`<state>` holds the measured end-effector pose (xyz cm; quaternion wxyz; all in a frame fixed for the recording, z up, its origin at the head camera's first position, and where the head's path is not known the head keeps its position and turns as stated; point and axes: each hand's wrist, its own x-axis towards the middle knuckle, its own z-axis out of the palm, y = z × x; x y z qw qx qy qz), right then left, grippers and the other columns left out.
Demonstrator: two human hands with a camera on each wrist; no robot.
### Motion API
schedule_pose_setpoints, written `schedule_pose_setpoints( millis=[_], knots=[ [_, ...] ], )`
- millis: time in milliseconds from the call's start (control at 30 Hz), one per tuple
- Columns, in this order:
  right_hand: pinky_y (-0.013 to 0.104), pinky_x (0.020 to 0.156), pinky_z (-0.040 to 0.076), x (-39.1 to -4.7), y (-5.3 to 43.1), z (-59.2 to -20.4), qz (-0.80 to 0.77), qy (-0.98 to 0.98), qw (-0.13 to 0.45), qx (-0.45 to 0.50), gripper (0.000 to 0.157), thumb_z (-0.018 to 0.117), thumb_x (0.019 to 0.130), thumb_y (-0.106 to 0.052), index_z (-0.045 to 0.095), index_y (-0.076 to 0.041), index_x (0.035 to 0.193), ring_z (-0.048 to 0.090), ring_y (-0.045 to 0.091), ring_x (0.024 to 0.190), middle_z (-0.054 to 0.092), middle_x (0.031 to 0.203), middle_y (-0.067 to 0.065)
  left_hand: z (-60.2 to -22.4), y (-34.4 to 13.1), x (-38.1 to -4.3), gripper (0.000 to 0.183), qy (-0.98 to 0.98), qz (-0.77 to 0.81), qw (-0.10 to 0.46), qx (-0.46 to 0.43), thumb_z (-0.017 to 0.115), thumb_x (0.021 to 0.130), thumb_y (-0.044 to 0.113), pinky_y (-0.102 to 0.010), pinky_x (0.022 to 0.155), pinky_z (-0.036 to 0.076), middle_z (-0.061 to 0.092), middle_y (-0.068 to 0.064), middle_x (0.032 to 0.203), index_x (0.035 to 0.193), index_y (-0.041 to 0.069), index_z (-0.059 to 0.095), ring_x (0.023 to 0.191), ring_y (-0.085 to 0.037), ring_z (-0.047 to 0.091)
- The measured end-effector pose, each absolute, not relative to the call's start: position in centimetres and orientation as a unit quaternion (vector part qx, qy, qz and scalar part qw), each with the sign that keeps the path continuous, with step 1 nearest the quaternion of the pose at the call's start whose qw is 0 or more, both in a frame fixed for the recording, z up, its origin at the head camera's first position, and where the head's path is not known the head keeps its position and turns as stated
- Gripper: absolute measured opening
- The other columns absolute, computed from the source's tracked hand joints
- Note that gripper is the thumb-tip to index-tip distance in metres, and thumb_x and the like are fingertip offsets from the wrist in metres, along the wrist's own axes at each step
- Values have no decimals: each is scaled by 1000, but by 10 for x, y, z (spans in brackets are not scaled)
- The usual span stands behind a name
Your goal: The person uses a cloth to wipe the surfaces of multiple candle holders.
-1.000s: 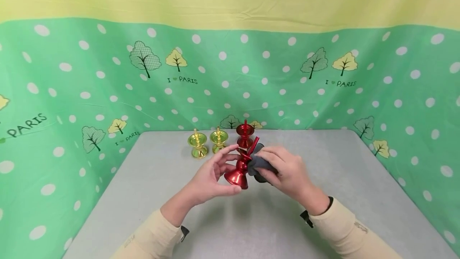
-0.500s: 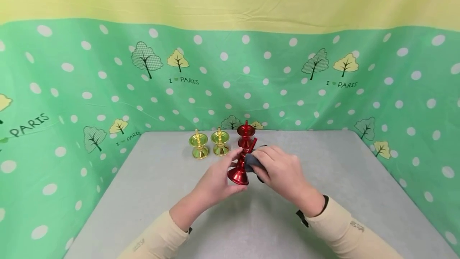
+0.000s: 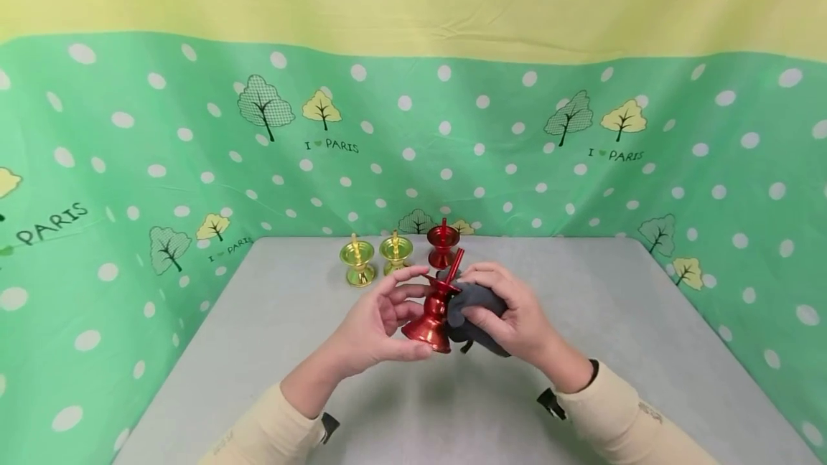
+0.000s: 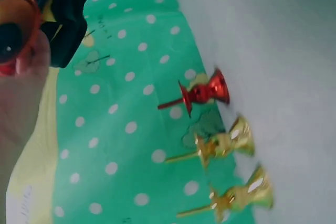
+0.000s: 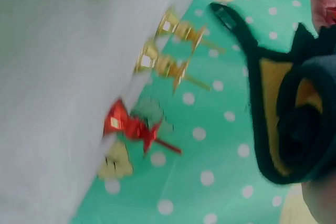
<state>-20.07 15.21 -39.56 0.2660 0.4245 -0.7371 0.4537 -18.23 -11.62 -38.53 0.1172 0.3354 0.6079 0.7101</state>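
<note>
My left hand [image 3: 365, 325] holds a red metal candle holder [image 3: 428, 332] tilted above the table, thumb at its flared base and fingers by the cup. Its thin rod points up and to the right. In my right hand [image 3: 520, 318] is a bunched dark grey cloth [image 3: 481, 307], pressed to the holder's right side. The right wrist view shows the cloth [image 5: 256, 103] folded, with a dark border and a yellow inner face. From the left wrist, the held candle holder's hollow base [image 4: 26, 11] shows beside my hand.
Two gold candle holders [image 3: 358, 275] [image 3: 395, 250] and another red candle holder [image 3: 442, 237] stand upright in a row at the back of the grey table [image 3: 601, 293]. Behind hangs a green dotted curtain [image 3: 478, 171].
Both hands rose slightly with the red candle holder, then came back down towards me. The cloth now bulges out more below my right fingers. The standing holders keep their places.
</note>
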Motion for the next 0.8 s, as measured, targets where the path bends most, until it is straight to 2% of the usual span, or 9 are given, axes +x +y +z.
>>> schedule_pose_setpoints(
  millis=[133, 200, 267, 367, 433, 500, 567, 667, 800],
  knots=[
    [22, 99, 53, -196, 146, -395, 518, -718, 236, 401, 38, 76, 90, 9, 70, -5, 125, 65, 12, 118, 69, 124, 16, -386, -119, -186, 98, 522, 764, 186, 329, 89, 87, 7, -30, 97, 63, 66, -5, 143, 165, 6, 31, 120, -17, 73],
    [20, 98, 53, -196, 145, -393, 511, -723, 251, 390, 38, 76, 90, 10, 71, -4, 124, 66, 12, 116, 70, 122, 16, -385, -120, -188, 99, 526, 764, 197, 319, 89, 88, 11, -31, 96, 64, 66, -6, 145, 167, 9, 29, 122, -18, 73],
    [19, 98, 54, -196, 144, -392, 485, -736, 275, 385, 31, 76, 93, 5, 72, -5, 122, 68, 15, 114, 73, 120, 15, -383, -121, -189, 101, 556, 747, 191, 309, 90, 88, 15, -31, 95, 64, 64, -10, 148, 169, 14, 30, 123, -18, 73],
    [27, 94, 59, -197, 145, -389, 392, -769, 331, 382, 19, 73, 103, -17, 74, -6, 119, 71, 21, 109, 75, 116, 12, -379, -120, -188, 101, 638, 691, 144, 309, 93, 85, 18, -30, 98, 62, 61, -15, 152, 168, 22, 36, 122, -20, 73],
    [35, 88, 63, -196, 145, -387, 312, -792, 368, 375, 26, 66, 108, -32, 75, -9, 117, 72, 24, 105, 76, 113, 9, -377, -117, -187, 101, 703, 630, 91, 317, 95, 82, 18, -30, 100, 61, 62, -14, 152, 166, 24, 40, 119, -20, 75],
    [41, 81, 65, -193, 142, -383, 234, -809, 398, 364, 31, 63, 109, -40, 76, -12, 114, 73, 24, 100, 77, 109, 5, -377, -111, -185, 102, 763, 553, 23, 333, 97, 79, 19, -32, 102, 61, 64, -13, 150, 164, 21, 42, 116, -22, 76],
    [42, 77, 66, -191, 138, -379, 176, -821, 413, 352, 27, 69, 106, -39, 76, -13, 111, 73, 24, 97, 77, 106, 3, -379, -104, -184, 105, 807, 480, -38, 341, 99, 76, 21, -35, 102, 61, 65, -12, 150, 164, 18, 42, 114, -22, 77],
    [40, 74, 66, -187, 130, -372, 124, -828, 429, 338, 23, 80, 96, -32, 75, -13, 107, 73, 24, 93, 77, 101, 1, -386, -97, -182, 114, 839, 404, -105, 349, 100, 74, 25, -42, 106, 60, 61, -14, 154, 166, 11, 35, 122, -26, 73],
    [37, 72, 65, -183, 121, -367, 94, -835, 435, 324, 23, 86, 90, -28, 75, -12, 102, 71, 24, 87, 76, 97, 1, -394, -92, -182, 119, 844, 388, -132, 347, 100, 73, 22, -42, 105, 60, 59, -15, 155, 168, 9, 30, 124, -27, 71]
  ],
)
